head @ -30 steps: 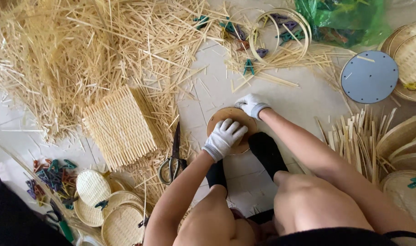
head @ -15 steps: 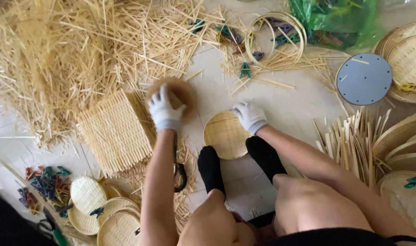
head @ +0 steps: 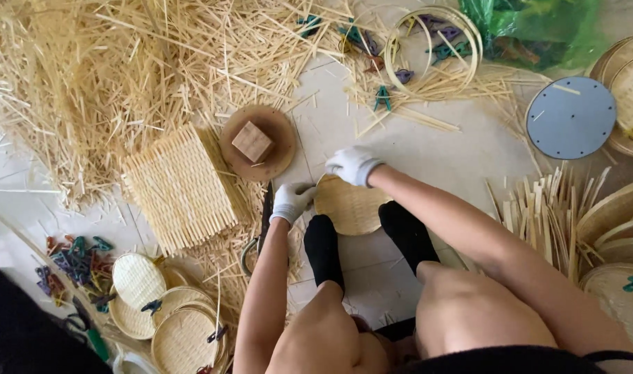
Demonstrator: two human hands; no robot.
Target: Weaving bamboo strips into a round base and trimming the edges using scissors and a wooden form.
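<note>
A round woven bamboo disc (head: 352, 210) lies on the floor tiles between my two black-socked feet. My left hand (head: 291, 201), in a white glove, curls its fingers on the disc's left rim. My right hand (head: 354, 165), also gloved, grips the disc's far rim. A round wooden form with a square block handle (head: 256, 143) lies face up to the left, apart from both hands. Long scissors (head: 264, 220) lie beside my left wrist.
A square woven bamboo mat (head: 180, 187) lies left of the wooden form. Loose bamboo strips (head: 102, 62) cover the far left floor. Finished woven discs (head: 161, 312) with clips are stacked near left. A blue-grey round plate (head: 570, 118), bamboo hoop (head: 434, 48) and split slats (head: 548, 215) are right.
My left hand lifted the wooden form off the woven disc, set it down by the mat, and came back to the disc's left rim. The right hand stayed on the disc.
</note>
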